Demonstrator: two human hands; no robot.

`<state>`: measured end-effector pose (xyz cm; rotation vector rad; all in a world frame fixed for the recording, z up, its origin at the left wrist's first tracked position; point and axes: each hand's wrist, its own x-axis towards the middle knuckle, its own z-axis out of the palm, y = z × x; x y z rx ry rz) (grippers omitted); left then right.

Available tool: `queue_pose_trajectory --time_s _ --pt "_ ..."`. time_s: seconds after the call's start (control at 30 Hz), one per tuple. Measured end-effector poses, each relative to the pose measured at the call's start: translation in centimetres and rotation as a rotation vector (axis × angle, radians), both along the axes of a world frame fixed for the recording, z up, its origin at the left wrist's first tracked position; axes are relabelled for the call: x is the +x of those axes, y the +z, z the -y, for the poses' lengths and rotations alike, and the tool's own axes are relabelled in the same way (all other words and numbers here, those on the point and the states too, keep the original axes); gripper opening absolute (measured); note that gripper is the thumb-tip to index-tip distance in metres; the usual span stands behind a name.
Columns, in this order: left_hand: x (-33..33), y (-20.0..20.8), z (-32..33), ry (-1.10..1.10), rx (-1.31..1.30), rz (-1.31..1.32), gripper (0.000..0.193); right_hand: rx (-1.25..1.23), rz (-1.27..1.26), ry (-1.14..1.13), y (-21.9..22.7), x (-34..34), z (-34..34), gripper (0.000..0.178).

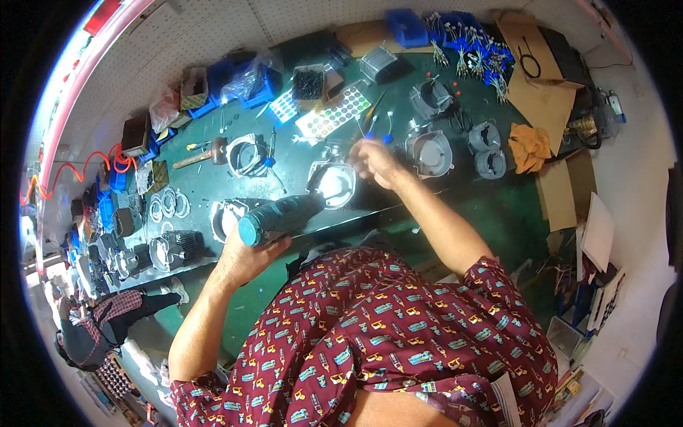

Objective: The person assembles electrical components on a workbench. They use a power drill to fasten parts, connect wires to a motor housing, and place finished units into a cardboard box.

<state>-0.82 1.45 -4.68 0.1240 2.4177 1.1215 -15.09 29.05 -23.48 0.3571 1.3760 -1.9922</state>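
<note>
My left hand (250, 260) is wrapped round a teal cordless power driver (274, 219). The driver's nose points right, at the lit inside of a round metal housing (331, 186) near the bench's front edge. Whether its tip touches the housing is hidden. My right hand (377, 164) is at the housing's upper right, fingers curled together. What it holds, if anything, I cannot make out. Just beyond it lie thin wires with a blue connector (386, 138). Another open housing (431, 153) stands to the right, and one more (229, 215) sits partly behind the driver.
A mallet (211, 154) and a coiled cable (247, 155) lie to the left. Sticker sheets (334, 117) and a box of dark screws (309, 83) are farther back. At the right are an orange cloth (528, 148) and cardboard (548, 107). Another person (107, 324) is at the far left.
</note>
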Motion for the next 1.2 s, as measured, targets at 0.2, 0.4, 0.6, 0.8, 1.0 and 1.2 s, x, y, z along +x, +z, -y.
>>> queue_pose_trajectory --time_s 0.2,0.4,0.6,0.8,1.0,1.2 --pt "-0.4 -0.1 -0.4 -0.003 -0.011 -0.004 0.037 0.567 -0.753 -0.05 -2.8 1.8 2.2 0.033" --pt "-1.3 0.3 -0.7 -0.056 -0.134 0.015 0.033 0.642 -0.867 -0.025 -4.0 2.7 3.1 0.047" --pt "-2.0 1.8 -1.7 -0.087 -0.267 0.019 0.03 0.579 -0.778 -0.046 -4.0 2.8 3.4 0.047" --pt "-1.6 1.5 -1.6 -0.133 -0.304 -0.078 0.035 0.543 -0.766 -0.064 -4.4 2.8 3.5 0.046" --pt "-1.3 0.7 -1.3 -0.112 -0.288 -0.111 0.033 0.575 -0.763 -0.046 -4.3 2.8 3.5 0.048" --pt "-2.3 2.0 -2.3 -0.161 -0.304 -0.078 0.031 0.512 -0.754 -0.072 -4.9 2.8 3.6 0.046"
